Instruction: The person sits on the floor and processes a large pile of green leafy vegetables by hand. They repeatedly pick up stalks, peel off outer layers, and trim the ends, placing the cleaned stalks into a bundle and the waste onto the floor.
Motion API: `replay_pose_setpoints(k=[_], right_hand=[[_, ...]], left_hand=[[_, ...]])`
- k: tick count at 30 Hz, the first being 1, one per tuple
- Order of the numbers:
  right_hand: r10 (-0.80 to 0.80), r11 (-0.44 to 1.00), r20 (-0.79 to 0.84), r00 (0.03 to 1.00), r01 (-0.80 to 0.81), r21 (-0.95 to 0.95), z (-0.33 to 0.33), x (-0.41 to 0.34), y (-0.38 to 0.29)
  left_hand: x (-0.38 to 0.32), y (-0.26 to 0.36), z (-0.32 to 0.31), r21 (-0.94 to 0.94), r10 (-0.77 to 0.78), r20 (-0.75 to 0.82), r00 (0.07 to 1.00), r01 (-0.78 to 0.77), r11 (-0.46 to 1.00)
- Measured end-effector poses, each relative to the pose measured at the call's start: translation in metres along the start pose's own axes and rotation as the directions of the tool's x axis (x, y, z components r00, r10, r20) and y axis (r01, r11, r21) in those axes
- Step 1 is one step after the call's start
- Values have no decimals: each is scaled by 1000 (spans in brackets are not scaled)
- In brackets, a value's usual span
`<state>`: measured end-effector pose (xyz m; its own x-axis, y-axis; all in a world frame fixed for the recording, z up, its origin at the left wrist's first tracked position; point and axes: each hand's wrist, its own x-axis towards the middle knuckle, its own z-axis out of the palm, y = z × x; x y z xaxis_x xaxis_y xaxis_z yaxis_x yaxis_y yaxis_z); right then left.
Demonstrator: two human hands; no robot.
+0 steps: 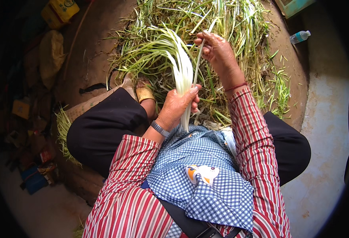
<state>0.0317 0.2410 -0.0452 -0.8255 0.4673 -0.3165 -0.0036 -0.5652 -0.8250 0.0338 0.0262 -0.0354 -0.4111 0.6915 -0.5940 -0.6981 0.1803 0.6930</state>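
My left hand is closed around a bundle of pale garlic chives or similar leafy stalks. Their white lower ends stick out below my fist, over the apron, while the light green tops fan out up and to the left. Just to the right, my right hand pinches a single pale stalk between thumb and fingers. That stalk runs down toward my left thumb; whether it is still part of the bundle I cannot tell. Beneath both hands spreads a large heap of green and withered leaves.
A blue checked apron covers my lap. By my left knee, more pale stalks lie near a printed sack. A plastic bottle lies at right. Yellow container and assorted boxes line the left side.
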Motion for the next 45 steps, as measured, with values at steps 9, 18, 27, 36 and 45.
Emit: replay_pose_setpoints(k=[9,18,27,36,45], right_hand=[[300,794,142,943,-164,-585,1,-106,99],[282,681,116,952,-114,-724,-2,-114,98],[-435,241,-319,842,-233,-942,-74,-10,45],[-394,101,-297,870,-280,-955,-87,1,42],[-562,675,-130,817,361,-644,22,-93,-97]], left_hand=[[3,35,-7,-171,182,-98,978,-197,965],[-38,117,-27,-432,620,-275,735,-671,603],[-18,69,-10,-538,269,-216,939,-344,769],[-16,64,1,-430,237,-166,957,-287,856],[-8,65,-9,-425,299,-200,933,-357,832]])
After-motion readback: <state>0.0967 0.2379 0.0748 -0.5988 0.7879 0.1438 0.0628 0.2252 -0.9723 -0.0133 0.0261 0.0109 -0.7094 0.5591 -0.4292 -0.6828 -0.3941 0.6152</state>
